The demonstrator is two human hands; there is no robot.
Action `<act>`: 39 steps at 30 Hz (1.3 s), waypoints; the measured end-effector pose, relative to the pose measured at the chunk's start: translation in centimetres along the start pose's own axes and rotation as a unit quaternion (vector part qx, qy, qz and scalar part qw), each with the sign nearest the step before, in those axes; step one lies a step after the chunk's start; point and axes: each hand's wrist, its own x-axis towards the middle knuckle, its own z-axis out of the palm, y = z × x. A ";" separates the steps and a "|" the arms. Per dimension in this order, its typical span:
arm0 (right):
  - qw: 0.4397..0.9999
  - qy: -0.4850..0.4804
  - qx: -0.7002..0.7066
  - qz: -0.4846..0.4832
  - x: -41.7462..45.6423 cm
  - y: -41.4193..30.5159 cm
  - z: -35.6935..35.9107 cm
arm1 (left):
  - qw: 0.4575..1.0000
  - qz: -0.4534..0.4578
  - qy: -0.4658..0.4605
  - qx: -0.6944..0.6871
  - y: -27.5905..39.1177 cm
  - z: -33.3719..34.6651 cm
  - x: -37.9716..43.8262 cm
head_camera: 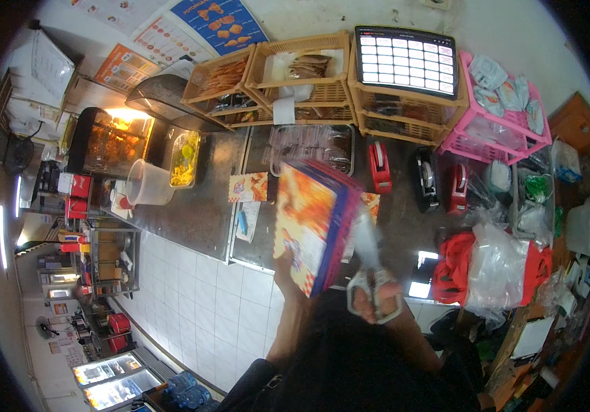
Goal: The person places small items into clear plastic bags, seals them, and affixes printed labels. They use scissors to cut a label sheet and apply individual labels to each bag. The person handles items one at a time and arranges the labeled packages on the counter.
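My left hand (287, 272) grips the lower left side of a stack of printed cardboard food cartons (305, 221), held tilted over the counter's front edge. The top face shows fried chicken, and blue and purple edges line the stack's right side. A pair of scissors (367, 242) with white handles is in my right hand (388, 296), my fingers through the loops. The blades point up beside the stack's right side; motion blur hides whether they touch it. Behind the stack lies a metal tray of plastic-wrapped items (307, 141).
Red tape dispensers (379, 167) and a black one (427, 177) stand on the dark counter (199, 221). Red bags and clear plastic bags (498, 262) lie to the right. Tan baskets (300, 85), a tablet (405, 62) and a pink rack (501, 129) line the wall. A clear tub (148, 183) stands left.
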 end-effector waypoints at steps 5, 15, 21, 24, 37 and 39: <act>0.915 0.259 -0.220 -0.218 -4.5 -5.3 -10.3 | 0.999 -0.040 -0.033 0.012 -0.5 -1.8 0.2; 0.294 0.533 -0.793 0.010 -1.9 -8.4 -21.8 | 0.991 -0.124 -0.038 0.026 1.6 -3.7 2.5; 0.461 0.415 -0.784 -0.019 0.5 -13.8 -17.9 | 0.977 -0.134 -0.093 0.135 2.7 -4.2 3.5; 0.690 0.246 -0.668 -0.127 4.3 -13.3 -0.2 | 0.969 -0.128 -0.096 0.190 3.0 -5.5 3.6; 0.375 0.062 -0.924 0.046 9.0 -3.9 10.4 | 0.900 -0.185 -0.305 -0.250 -1.5 -9.6 2.0; 0.401 0.088 -0.912 0.016 9.5 -2.8 10.2 | 0.943 -0.184 -0.240 -0.142 -3.0 -9.8 0.8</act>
